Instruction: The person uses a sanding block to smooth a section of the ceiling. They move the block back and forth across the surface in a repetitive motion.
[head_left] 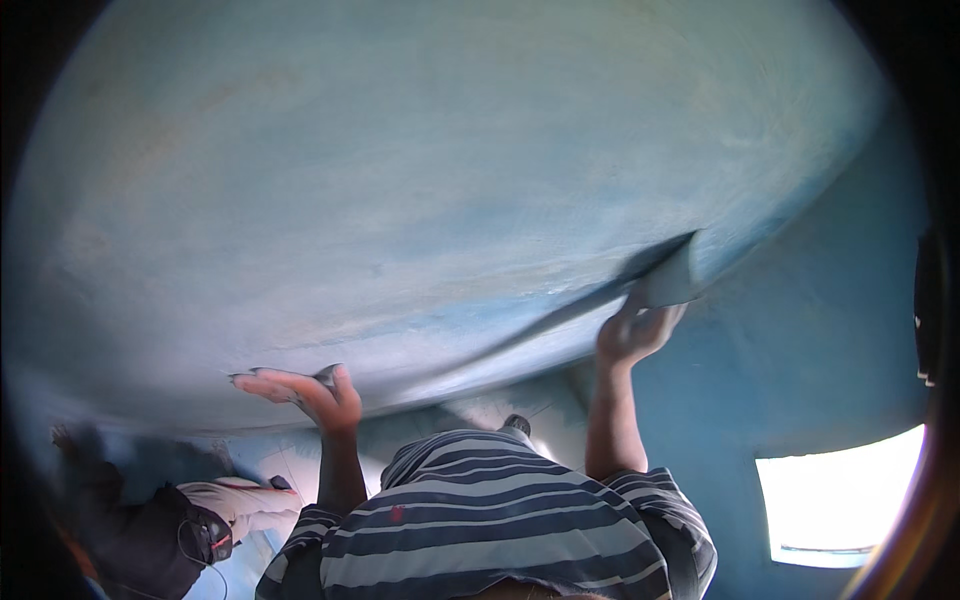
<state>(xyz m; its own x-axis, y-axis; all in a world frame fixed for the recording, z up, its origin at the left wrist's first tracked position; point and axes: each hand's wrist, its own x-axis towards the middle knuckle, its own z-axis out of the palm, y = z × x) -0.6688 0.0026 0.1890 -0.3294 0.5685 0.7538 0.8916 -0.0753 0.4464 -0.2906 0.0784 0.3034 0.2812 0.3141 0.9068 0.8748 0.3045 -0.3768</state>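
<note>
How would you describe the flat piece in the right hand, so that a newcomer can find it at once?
Start from the large pale-blue surface across the upper picture. Go along its lower right part to the right hand, which holds the flat grey piece. Its pale face and crisp right edge set it apart from the dark, shadow-like streak on its left.

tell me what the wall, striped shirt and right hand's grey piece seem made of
Wall: probably painted plaster, mostly matt, from its patchy, smeared colour. Striped shirt: likely soft cloth, dull, since it drapes. Grey piece: perhaps paper or thin plastic, smooth-looking, flat; blur leaves it open.
</note>
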